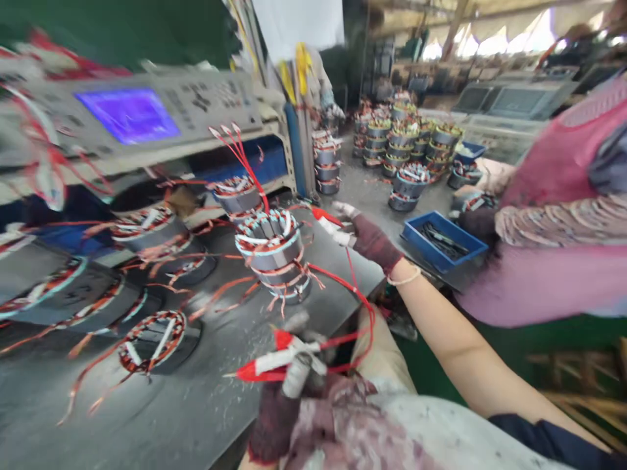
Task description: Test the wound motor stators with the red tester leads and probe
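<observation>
My left hand (289, 391), in a dark glove with pale fingertips, is closed around red test probes (259, 367) wrapped in white tape. Their tips point left over the bench edge, and a red cable runs from them to the right. Farther out, my right hand (369, 238), gloved alike, pinches another red probe (321, 215) with a white-wrapped grip, its tip toward the left. Just left of that hand stands a stack of motor stators (274, 258) with copper windings and white insulation; neither hand touches it. Red leads (251, 171) with white ends rise behind the stack.
More stators (157, 343) with loose copper wires lie on the left of the metal bench (206, 411). A tester with a blue screen (128, 115) sits on a shelf. A blue tray (443, 241) stands right, beside a co-worker in pink (543, 170). Stacked stators (404, 140) fill the back.
</observation>
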A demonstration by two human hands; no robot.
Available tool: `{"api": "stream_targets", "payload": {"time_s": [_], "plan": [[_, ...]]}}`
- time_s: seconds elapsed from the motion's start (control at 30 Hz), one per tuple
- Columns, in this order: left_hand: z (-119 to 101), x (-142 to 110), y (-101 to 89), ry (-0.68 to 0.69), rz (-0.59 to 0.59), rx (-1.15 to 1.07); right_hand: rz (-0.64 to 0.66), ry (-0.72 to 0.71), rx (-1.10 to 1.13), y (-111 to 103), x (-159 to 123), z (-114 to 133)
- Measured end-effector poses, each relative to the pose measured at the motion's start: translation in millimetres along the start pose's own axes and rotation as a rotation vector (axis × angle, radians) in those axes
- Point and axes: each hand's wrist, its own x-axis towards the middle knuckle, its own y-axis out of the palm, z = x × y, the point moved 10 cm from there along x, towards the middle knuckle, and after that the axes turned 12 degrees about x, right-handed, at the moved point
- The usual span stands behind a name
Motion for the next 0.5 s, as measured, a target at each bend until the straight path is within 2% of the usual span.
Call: {"api": "stream_targets", "payload": {"time_s": [0.1,0.17,0.23,0.37,0.5], "plan": [[-4,0,-31.0,0.022,-0.299,0.011,-0.14,0.136,0.236,-23,-43,-29],[-4,2,-36.7,0.026,-0.38,0.033,-0.235,0.229,0.264,-35,-74,-44],[-3,4,-35.1,0.023,-0.398,0.035,-0.304,0.295,0.233,-41,-103,-47],[2,6,-27.4,-0.014,-0.378,0.102,-0.383,0.277,0.105,-44,-137,-21],[6,8,-26.7,0.003,-0.383,0.237,-0.276,0.051,0.048,-27,-141,28]]}}
